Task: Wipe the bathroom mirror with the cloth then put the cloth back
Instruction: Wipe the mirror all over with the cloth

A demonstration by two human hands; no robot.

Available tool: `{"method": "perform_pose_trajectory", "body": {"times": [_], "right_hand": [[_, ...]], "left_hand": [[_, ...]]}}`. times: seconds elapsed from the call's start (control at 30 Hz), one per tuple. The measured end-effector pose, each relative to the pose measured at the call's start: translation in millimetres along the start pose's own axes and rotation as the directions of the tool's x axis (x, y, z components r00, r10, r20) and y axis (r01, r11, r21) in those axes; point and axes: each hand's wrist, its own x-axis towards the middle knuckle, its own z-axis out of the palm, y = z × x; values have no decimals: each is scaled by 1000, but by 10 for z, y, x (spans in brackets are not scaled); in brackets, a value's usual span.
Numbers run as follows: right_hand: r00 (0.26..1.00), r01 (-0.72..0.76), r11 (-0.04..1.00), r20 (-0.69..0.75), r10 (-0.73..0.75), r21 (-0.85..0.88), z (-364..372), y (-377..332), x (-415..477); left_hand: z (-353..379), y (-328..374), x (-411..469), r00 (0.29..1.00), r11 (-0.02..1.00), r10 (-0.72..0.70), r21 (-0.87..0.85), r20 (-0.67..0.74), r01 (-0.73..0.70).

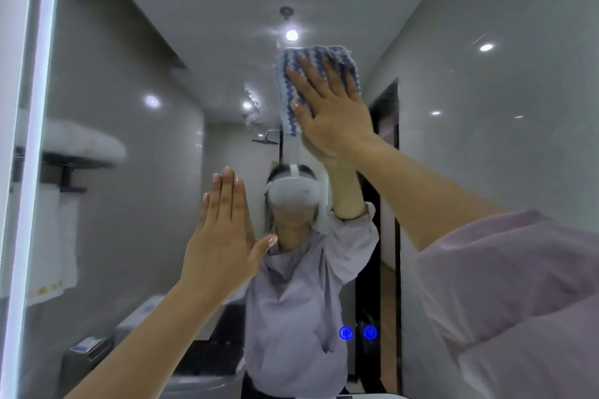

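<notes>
Right hand spread flat, pressing cloth on mirror at 12 o'clock. Left hand flat, empty. Wiping step; next likely sweep toward 9 o'clock.

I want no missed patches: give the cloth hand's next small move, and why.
Probably slide the right hand and cloth leftward across the mirror: smeary streaks show just left of the cloth, and the left hand is lower, clear of that path.
</notes>
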Motion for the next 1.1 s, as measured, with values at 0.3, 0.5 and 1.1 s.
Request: {"method": "perform_pose_trajectory", "body": {"times": [0.3,0.5,1.1], "right_hand": [[976,-217,969,-7,219,117,-58,286,-89],[955,-290,947,-13,295,138,-35,-61,-69],[990,141,982,10,-140,-124,141,-297,-274]], "left_hand": [[-30,32,-6,1000,999,-10,-41,10,10],[-29,41,-14,1000,999,-19,-28,4,19],[-4,14,-11,1000,1000,2,-25,-6,-2]]}}
